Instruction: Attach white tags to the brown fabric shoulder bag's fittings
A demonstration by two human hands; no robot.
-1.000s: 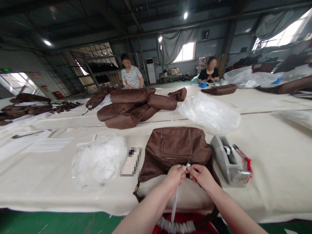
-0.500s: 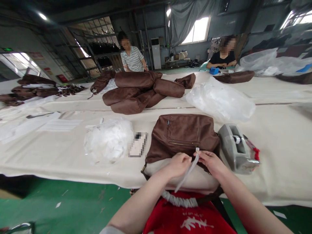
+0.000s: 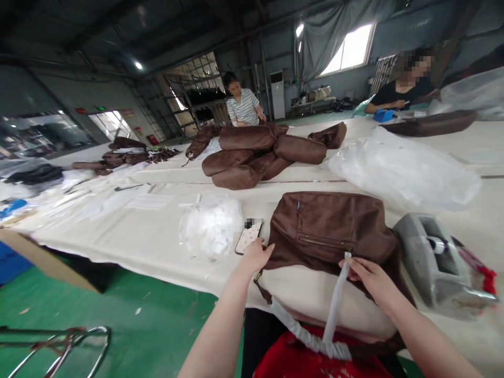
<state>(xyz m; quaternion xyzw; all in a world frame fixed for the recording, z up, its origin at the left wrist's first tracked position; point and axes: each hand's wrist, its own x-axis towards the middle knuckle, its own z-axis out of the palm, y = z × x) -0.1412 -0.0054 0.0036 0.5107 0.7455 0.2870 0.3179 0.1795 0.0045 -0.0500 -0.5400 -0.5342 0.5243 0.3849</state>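
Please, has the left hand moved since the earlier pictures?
Yes. Judged against the phone on the table, the left hand has moved left, away from the bag's zipper and close to the phone.

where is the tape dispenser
In the head view, the grey tape dispenser sits on the cream-covered table toward the right, just right of the brown bag.
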